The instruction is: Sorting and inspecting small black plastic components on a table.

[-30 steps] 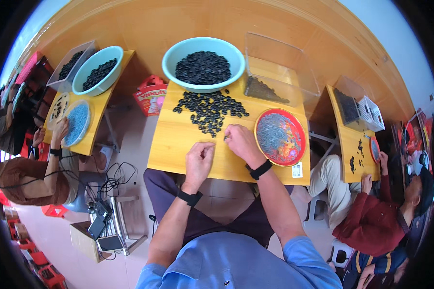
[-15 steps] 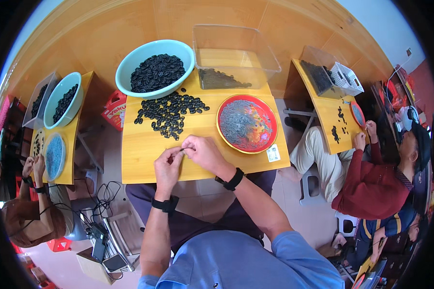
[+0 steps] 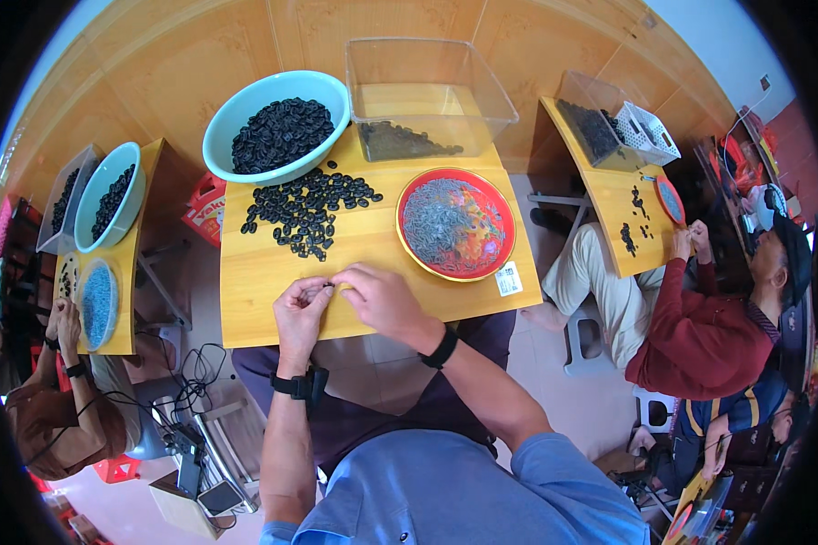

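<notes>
Near the front edge of my wooden table, my left hand (image 3: 300, 316) pinches a small black oval piece (image 3: 327, 286) between thumb and fingers. My right hand (image 3: 382, 302) meets it there, its thumb and fingertips closed at the piece; whatever they pinch is too small to make out. Just beyond my hands lies a loose heap of the same black oval pieces (image 3: 311, 209). To the right, a red round tray (image 3: 509, 238) with a flower pattern holds many thin grey metal bits (image 3: 434, 221).
A light-blue basin (image 3: 216, 145) full of black pieces stands at the back left, beside a clear plastic bin (image 3: 427, 68) with some dark pieces. A white label (image 3: 509, 279) lies by the tray. People work at side tables (image 3: 632, 257) left and right.
My hands have shifted slightly left and down, and the fingers have spread a little around the piece, which shows more. The whole view has moved slightly.
</notes>
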A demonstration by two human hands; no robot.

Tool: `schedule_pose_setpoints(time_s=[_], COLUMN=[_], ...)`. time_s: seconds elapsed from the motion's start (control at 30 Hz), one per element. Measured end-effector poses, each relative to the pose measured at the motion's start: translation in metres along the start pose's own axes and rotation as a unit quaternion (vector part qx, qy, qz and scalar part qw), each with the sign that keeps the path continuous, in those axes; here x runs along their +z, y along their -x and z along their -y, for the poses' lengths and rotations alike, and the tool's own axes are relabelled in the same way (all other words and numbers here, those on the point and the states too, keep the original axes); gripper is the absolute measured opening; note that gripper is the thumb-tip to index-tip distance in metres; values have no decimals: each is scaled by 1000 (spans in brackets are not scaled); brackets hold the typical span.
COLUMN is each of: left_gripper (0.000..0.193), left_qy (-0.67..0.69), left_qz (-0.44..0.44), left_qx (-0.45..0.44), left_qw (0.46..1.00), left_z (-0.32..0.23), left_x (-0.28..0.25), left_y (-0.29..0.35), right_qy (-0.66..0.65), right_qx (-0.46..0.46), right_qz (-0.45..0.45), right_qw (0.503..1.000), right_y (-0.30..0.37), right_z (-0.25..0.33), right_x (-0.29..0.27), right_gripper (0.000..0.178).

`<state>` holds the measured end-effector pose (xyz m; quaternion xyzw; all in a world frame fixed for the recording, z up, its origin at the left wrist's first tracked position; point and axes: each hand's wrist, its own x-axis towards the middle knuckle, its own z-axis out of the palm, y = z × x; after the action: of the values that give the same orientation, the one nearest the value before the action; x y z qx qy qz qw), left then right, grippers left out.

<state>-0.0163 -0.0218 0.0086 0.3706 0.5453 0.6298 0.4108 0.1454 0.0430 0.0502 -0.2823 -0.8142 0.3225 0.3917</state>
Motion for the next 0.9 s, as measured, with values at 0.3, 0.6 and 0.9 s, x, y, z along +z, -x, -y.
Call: schedule_pose_setpoints(time_s=[0.3, 0.6, 0.9], left_gripper=[15, 16, 15], left_qy=[-19, -46, -39], left_qz=[-19, -5, -2], left_qx=[-2, 15, -3], left_qw=[1000, 999, 999], left_z=[-5, -4, 1], left_x=[7, 7, 2], left_y=[3, 5, 4], right_qy=[281, 323, 356], right_qx=[141, 205, 189], right_qz=[-31, 64, 93], right_qw=[949, 922, 910], right_y=[5, 9, 8], right_z=[-39, -54, -56], right_x=[-140, -150, -146], right_gripper=[5, 8, 10])
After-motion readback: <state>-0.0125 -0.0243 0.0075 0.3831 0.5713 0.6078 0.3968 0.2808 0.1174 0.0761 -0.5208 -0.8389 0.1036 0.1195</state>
